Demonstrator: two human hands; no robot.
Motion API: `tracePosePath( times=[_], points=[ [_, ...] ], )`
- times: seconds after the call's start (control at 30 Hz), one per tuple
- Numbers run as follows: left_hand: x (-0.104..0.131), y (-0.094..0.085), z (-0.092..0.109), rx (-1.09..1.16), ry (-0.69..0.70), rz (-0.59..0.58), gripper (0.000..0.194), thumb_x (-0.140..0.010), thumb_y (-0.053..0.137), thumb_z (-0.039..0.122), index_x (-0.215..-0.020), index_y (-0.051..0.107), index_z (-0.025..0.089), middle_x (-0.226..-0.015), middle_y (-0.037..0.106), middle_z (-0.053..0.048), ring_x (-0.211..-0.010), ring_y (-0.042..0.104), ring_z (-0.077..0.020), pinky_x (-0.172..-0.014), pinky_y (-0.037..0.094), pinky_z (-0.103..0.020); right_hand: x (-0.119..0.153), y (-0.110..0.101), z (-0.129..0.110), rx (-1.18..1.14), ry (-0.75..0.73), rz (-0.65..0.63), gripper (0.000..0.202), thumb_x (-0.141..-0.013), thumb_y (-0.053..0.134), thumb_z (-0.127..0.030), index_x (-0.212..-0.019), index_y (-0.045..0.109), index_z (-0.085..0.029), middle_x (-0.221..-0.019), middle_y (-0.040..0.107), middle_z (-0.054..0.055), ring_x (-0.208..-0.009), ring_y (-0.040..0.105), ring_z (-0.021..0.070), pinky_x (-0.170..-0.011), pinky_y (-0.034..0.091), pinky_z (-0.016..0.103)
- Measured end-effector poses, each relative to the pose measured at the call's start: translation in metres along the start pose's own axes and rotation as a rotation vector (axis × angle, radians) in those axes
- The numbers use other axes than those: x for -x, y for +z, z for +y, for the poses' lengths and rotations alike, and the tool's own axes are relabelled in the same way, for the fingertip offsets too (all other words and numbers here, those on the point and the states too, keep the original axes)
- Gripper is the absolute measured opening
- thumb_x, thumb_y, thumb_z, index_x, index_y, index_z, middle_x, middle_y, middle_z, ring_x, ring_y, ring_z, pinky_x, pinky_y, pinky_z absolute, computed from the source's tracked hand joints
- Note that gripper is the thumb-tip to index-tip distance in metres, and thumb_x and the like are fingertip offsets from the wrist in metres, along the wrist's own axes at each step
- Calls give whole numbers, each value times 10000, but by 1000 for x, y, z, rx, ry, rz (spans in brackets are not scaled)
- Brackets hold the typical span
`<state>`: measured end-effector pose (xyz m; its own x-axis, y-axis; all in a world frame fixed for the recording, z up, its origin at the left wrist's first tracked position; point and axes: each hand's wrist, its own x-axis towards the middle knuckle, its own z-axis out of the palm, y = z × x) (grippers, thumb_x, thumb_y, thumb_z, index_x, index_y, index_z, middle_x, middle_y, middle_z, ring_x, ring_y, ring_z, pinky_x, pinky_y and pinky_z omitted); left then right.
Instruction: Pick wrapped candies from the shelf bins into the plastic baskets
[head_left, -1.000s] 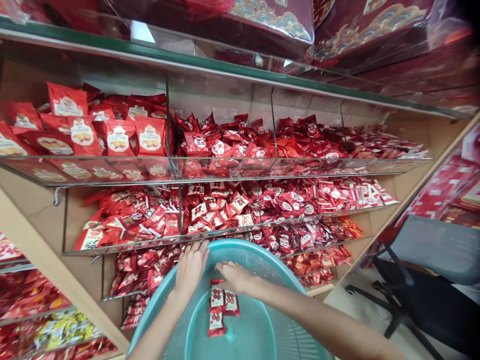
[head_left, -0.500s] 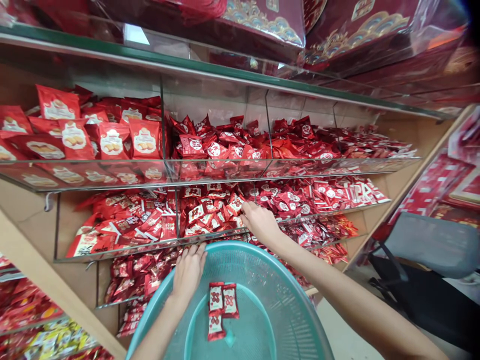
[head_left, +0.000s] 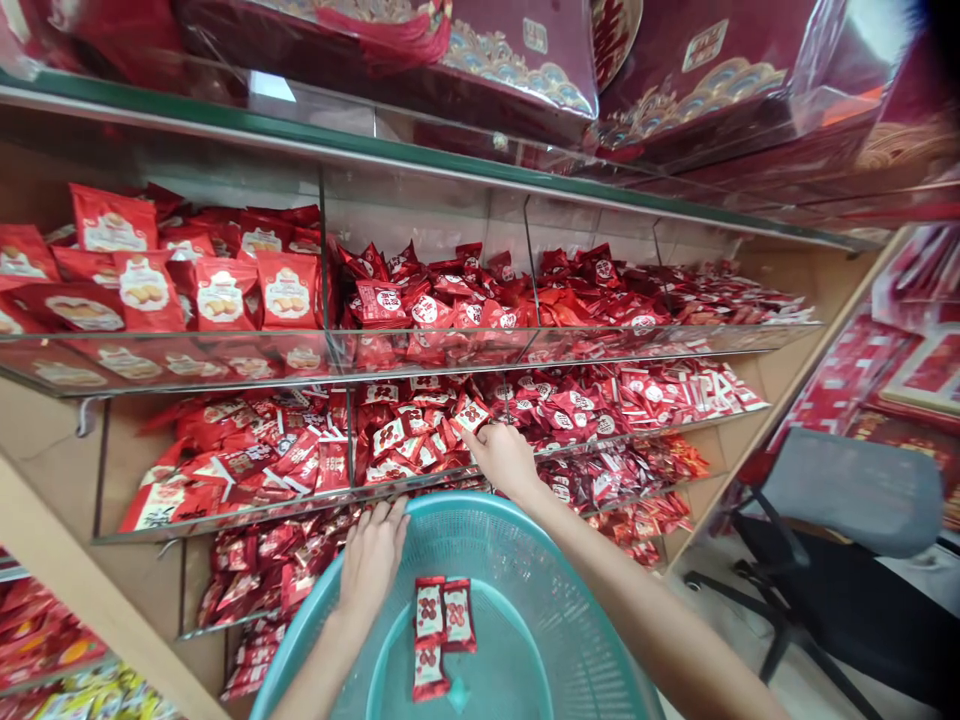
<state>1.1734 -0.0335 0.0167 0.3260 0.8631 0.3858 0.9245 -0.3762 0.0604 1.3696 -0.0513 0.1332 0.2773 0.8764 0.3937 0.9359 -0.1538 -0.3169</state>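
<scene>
My left hand (head_left: 375, 550) curls over the rim of a large teal plastic basket (head_left: 480, 508). On the basket floor lie three small red-and-white snack packets (head_left: 444, 630) close together. Beyond the rim, my right hand (head_left: 504, 455) reaches into a glass-fronted shelf bin and pinches a red-and-white snack packet (head_left: 470, 415) by its lower right edge. More packets of the same look (head_left: 401, 437) are heaped to its left. The right thumb and fingertips are partly hidden.
Glass dividers split the shelves into bins of red packets, with red cookie packets (head_left: 146, 290) at upper left. A glass shelf (head_left: 450, 165) with maroon boxes (head_left: 517, 60) hangs above. At right stands an office chair (head_left: 847, 500).
My right hand has shifted slightly left and down at the packet, which now looks a little raised and tilted. My left hand stays on the rim. The view has shifted slightly.
</scene>
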Motion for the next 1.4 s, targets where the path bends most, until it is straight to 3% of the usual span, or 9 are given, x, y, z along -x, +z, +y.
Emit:
tracePosePath(
  times=[0.27,0.57,0.8,0.97,1.07,1.13,1.2,1.33,1.4],
  points=[
    [-1,3,-1,-5,-22,-28,393,-944,358,290,-1304,508,239,-1214,600,-75,-1106,549,-236,-956,413,-370,-7,3,0,-172,48,41,382,-837,538,-385,-508,551,-190,-591,591,40,-566,516,137,-502,224,248],
    [0,-3,1,-10,-6,-23,391,-940,366,280,-1292,522,215,-1174,616,-86,-1070,566,-246,-925,441,-380,-2,11,16,-681,-19,155,278,-788,525,-338,-557,489,-188,-438,403,-57,-428,345,90,-466,262,218],
    [0,-5,3,-12,-10,-14,384,-935,382,276,-1291,523,246,-1178,616,-70,-1063,573,-245,-911,452,-377,8,1,21,-933,-89,17,215,-821,486,-386,-721,472,-196,-558,540,-32,-456,536,118,-433,388,207],
    [0,-4,2,-25,-1,-4,394,-932,383,276,-1301,513,230,-1151,626,-77,-1039,579,-247,-898,457,-377,27,-27,24,-1084,-147,0,240,-825,538,-421,-784,501,-187,-663,588,-6,-663,653,161,-567,510,250],
    [0,-3,2,-23,-3,-30,392,-938,361,279,-1289,525,216,-1163,619,-79,-1058,565,-253,-909,447,-385,51,-43,31,-1208,-75,-16,280,-798,593,-448,-794,513,-179,-679,607,0,-674,659,158,-595,524,257],
    [1,-3,3,-21,-14,-39,397,-941,349,287,-1292,521,217,-1179,610,-81,-1075,554,-256,-921,437,-392,72,-42,38,-1259,-6,-111,298,-779,614,-454,-777,512,-174,-672,617,1,-654,659,154,-570,513,244],
    [1,-3,3,-22,-24,-33,400,-942,344,290,-1298,514,224,-1191,605,-81,-1083,549,-253,-931,428,-391,95,-29,43,-1270,43,-295,299,-769,618,-447,-754,515,-166,-677,640,15,-642,659,153,-551,495,235],
    [1,-2,3,-14,-15,-26,403,-942,332,274,-1297,515,227,-1181,611,-84,-1056,563,-240,-906,439,-367,135,20,44,-1299,276,-689,327,-686,668,-435,-685,475,-171,-580,617,-2,-538,639,155,-458,435,211],
    [1,-3,3,1,-17,-24,403,-940,331,267,-1294,518,224,-1186,608,-89,-1058,561,-238,-898,442,-362,144,41,41,-1273,439,-806,329,-620,705,-396,-658,467,-172,-550,604,-1,-519,631,145,-433,401,187]
  ],
)
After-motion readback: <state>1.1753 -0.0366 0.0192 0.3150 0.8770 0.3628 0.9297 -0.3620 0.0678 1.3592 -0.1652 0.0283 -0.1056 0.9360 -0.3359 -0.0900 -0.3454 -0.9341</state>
